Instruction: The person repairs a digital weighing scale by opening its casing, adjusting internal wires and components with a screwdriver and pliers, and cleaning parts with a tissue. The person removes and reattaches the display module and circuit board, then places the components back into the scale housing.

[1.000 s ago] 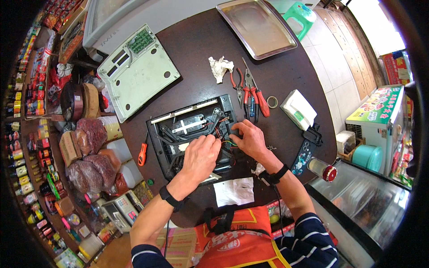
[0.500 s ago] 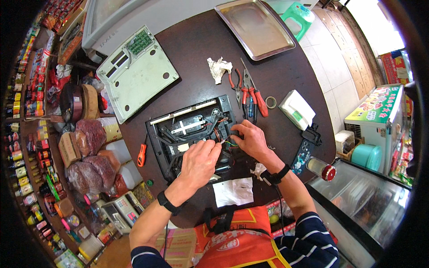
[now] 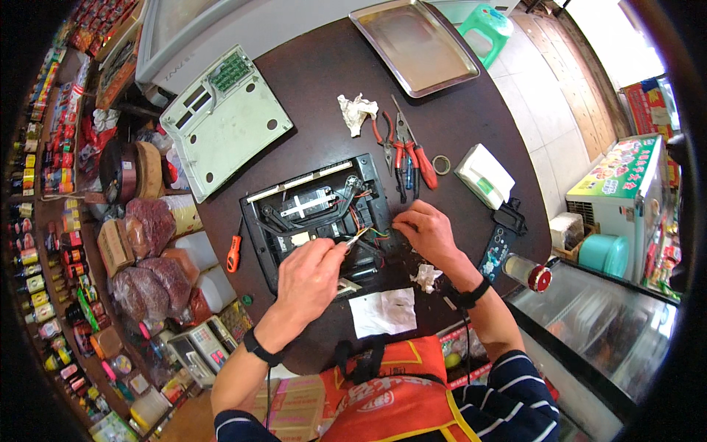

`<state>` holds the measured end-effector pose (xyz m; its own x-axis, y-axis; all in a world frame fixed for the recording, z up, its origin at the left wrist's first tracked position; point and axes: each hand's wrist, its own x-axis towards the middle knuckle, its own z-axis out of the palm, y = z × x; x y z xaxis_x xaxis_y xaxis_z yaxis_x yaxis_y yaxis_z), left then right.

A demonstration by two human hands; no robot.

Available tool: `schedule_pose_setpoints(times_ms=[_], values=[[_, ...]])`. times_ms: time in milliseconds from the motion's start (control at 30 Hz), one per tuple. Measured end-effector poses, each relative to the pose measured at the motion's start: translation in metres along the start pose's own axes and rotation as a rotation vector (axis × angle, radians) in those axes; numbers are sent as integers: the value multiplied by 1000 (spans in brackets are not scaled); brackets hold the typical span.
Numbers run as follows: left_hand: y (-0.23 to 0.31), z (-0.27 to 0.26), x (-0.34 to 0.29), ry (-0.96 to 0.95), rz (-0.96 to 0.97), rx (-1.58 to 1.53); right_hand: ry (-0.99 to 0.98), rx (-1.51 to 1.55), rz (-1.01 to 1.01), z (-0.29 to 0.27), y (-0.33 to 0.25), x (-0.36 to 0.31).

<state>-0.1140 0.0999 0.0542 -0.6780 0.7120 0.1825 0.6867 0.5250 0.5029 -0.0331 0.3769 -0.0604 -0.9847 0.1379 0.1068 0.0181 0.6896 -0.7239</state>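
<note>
On the dark table lies the opened black base (image 3: 254,234) of an electronic device, a scale by its look, with metal brackets and loose coloured wires (image 3: 378,233) showing. Over its near edge, my left hand (image 3: 309,271) grips a small silver tool (image 3: 356,238) with a pointed tip, which reaches the wires. Its handle is hidden in my fingers. My right hand (image 3: 426,230) is at the base's right edge, thumb and fingers pinched together close to the green and yellow wire ends. What they hold, if anything, is too small to make out.
The pale green cover (image 3: 239,125) with a circuit board lies at the far left. Red-handled pliers (image 3: 398,151), a tape roll (image 3: 441,164), a tissue pack (image 3: 484,177) and a metal tray (image 3: 420,48) lie beyond and to the right. An orange screwdriver (image 3: 234,250) lies left.
My left hand has drawn back toward me and left, baring the silver tool. My right hand has moved slightly right and nearer, away from the base.
</note>
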Motion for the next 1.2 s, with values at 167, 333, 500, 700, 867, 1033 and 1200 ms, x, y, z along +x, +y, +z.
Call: schedule_pose_setpoints(times_ms=[167, 333, 500, 700, 867, 1033, 1200], values=[[3, -11, -22, 0, -60, -57, -138, -31, 162, -29, -1, -58], [0, -1, -24, 28, -43, -64, -143, -126, 243, -24, -7, -87], [-2, 4, -16, 27, -49, -63, 55, -104, 72, 12, -3, -28], [-6, -10, -35, 49, -109, -37, 92, -237, -171, 40, 3, 21], [-13, -12, -45, 82, -125, -35, 4, -338, -284, 44, 7, 28], [-14, -13, -48, 81, -133, -52, -47, -307, -280, 39, 5, 38], [-21, -22, -55, 83, -190, -88, -140, -229, -100, -17, -4, -15]])
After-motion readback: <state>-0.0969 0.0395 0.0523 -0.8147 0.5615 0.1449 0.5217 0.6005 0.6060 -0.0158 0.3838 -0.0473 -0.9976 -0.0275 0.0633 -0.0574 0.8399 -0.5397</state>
